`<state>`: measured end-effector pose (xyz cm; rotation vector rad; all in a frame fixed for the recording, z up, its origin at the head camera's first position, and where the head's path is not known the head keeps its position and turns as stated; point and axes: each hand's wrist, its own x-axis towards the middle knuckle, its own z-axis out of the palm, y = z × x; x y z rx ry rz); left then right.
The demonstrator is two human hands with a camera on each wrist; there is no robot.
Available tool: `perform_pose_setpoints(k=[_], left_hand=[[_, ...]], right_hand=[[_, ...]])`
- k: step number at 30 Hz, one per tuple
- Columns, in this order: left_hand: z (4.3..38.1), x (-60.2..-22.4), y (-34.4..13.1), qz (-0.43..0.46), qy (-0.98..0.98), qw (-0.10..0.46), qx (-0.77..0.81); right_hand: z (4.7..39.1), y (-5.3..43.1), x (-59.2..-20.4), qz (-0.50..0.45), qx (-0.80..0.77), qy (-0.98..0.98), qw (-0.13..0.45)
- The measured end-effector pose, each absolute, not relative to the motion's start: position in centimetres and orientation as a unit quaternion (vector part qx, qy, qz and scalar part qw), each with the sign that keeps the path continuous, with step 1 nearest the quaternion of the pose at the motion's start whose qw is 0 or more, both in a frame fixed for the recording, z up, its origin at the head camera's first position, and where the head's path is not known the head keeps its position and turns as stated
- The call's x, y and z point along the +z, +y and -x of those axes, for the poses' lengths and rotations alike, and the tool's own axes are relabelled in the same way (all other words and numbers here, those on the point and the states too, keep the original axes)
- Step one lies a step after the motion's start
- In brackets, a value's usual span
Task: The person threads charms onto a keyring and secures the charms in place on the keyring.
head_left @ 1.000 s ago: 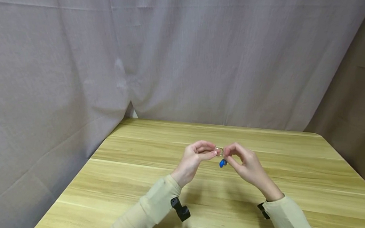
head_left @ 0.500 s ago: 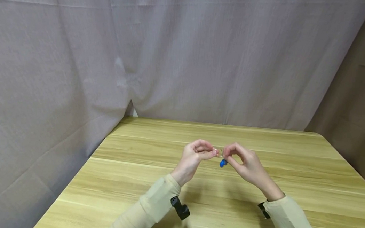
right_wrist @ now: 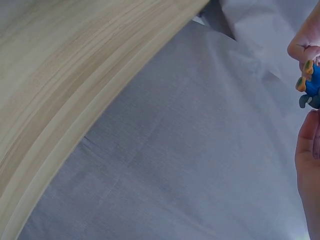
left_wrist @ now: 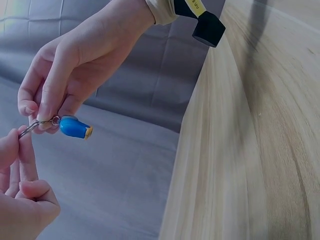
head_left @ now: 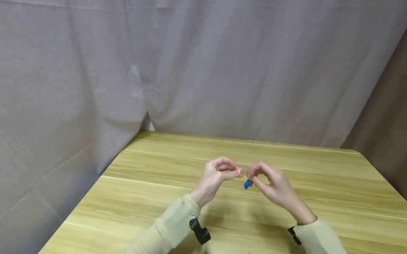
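Observation:
A keychain with a small blue figure (head_left: 247, 184) is held in the air between the two hands. The left hand (head_left: 216, 177) pinches its metal key ring (left_wrist: 29, 129) with thumb and fingers. Close by, the right hand (head_left: 273, 183) pinches the short link between ring and figure with thumb and forefinger. The figure hangs just below the right fingertips, its yellow-orange end showing in the left wrist view. In the right wrist view it sits at the right edge, partly cut off, with yellow-orange feet and a grey part. Fingertips hide some of the link.
Beneath the hands lies a wood-grain table (head_left: 170, 210). A grey cloth (head_left: 228, 66) hangs behind it and along its left side, with a darker cloth (head_left: 396, 127) at the right. Black wrist cameras (head_left: 200, 231) are strapped to the sleeves.
The key ring has turned and less of it shows between the hands. The blue figure has dropped very slightly. Both hands keep their grip almost in place.

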<state>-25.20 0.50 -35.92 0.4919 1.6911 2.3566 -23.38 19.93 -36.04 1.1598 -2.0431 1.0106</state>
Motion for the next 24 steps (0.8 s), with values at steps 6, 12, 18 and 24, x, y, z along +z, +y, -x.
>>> perform_pose_setpoints(k=[6, 12, 18, 24], left_hand=[[25.24, -35.90, 0.36, -0.164, 0.577, 0.099, 0.794], [25.23, -35.97, 0.31, -0.171, 0.581, 0.100, 0.789], [25.27, -36.11, 0.27, -0.175, 0.585, 0.117, 0.783], [25.32, -36.25, 0.25, -0.175, 0.592, 0.129, 0.776]], right_hand=[[23.47, 19.87, -36.05, -0.438, 0.378, -0.766, 0.282], [23.44, 19.91, -36.10, -0.441, 0.373, -0.766, 0.282], [23.38, 20.12, -36.24, -0.447, 0.366, -0.767, 0.278], [23.35, 20.29, -36.37, -0.459, 0.365, -0.763, 0.272]])
